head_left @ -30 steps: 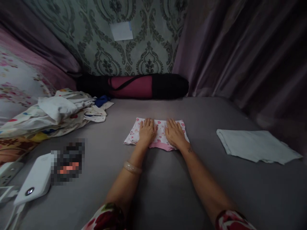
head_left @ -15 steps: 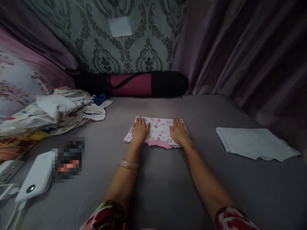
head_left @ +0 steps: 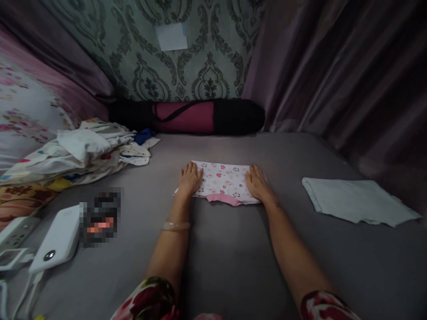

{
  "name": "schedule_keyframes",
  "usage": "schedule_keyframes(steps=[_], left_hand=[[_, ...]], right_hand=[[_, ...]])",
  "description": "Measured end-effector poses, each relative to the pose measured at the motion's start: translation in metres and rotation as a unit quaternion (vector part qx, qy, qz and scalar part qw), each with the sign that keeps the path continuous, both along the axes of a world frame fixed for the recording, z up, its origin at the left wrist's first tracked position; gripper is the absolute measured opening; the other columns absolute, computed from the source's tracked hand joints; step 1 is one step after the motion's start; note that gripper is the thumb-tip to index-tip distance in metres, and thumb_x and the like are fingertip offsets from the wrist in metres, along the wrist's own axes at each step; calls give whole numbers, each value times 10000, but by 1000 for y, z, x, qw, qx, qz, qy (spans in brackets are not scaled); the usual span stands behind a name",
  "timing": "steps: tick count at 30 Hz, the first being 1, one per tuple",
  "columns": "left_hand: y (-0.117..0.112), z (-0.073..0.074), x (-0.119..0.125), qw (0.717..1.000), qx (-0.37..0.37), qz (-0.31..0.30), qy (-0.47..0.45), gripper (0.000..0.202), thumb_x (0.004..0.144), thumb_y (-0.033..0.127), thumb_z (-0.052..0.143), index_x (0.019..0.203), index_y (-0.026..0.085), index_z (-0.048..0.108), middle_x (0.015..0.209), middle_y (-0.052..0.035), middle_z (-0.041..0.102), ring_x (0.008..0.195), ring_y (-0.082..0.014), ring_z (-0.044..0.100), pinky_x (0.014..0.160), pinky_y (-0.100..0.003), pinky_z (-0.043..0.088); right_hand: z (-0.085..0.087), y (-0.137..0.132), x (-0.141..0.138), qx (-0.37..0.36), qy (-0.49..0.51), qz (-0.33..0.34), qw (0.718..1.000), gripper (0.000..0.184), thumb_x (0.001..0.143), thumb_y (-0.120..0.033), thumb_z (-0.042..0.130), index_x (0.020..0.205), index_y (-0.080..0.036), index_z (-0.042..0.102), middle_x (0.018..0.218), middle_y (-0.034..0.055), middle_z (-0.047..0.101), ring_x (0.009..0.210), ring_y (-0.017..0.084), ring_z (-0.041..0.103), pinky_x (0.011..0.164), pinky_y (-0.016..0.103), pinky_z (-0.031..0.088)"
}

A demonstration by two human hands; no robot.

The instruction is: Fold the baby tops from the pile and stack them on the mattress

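On the sheet (head_left: 230, 253), centre: printed cloth (head_left: 224, 180), flat under left hand (head_left: 190, 179) and right hand (head_left: 259, 183), both open, palms down at opposite sides; watch for wrinkling or skewing, likely caused by uneven sideways pressure

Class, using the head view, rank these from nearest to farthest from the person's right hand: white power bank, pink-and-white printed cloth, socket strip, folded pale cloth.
From the right hand:
1. Pink-and-white printed cloth: touched by the hand at its right end.
2. Folded pale cloth: off to the right.
3. White power bank: on the left.
4. Socket strip: left edge, beyond the power bank.
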State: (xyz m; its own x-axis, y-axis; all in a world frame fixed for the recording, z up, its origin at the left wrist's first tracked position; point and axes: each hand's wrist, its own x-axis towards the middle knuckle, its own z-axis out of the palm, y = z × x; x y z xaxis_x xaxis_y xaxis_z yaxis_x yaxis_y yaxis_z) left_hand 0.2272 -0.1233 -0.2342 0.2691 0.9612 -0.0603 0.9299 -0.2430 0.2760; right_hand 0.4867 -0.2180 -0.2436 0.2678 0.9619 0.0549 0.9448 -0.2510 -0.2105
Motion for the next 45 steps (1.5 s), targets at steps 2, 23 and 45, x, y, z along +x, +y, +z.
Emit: schedule_keyframes(steps=[2,23,45], left_hand=[[0,-1,1,1000,0,2,-3,644,973,450,167,1491,84,277,1574,-142,221,1454,-296,187,1172,-502,143],[12,23,-25,965,-35,31,-259,400,977,344,295,1144,162,609,1056,-124,697,1048,-233,633,877,-303,472],[18,26,-37,960,-10,53,-276,406,982,300,268,1014,146,642,1016,-126,701,969,-223,641,859,-319,477]], right_hand=[[-2,1,0,4,-3,2,1000,627,972,-351,159,1453,10,337,1536,193,298,1418,268,268,1165,404,194],[26,0,-67,-31,-44,36,998,597,987,-397,182,1489,-104,321,1553,148,281,1447,281,186,1166,513,85],[17,36,-164,-26,5,108,994,591,973,-364,231,1481,-74,316,1567,131,248,1451,264,170,1166,480,107]])
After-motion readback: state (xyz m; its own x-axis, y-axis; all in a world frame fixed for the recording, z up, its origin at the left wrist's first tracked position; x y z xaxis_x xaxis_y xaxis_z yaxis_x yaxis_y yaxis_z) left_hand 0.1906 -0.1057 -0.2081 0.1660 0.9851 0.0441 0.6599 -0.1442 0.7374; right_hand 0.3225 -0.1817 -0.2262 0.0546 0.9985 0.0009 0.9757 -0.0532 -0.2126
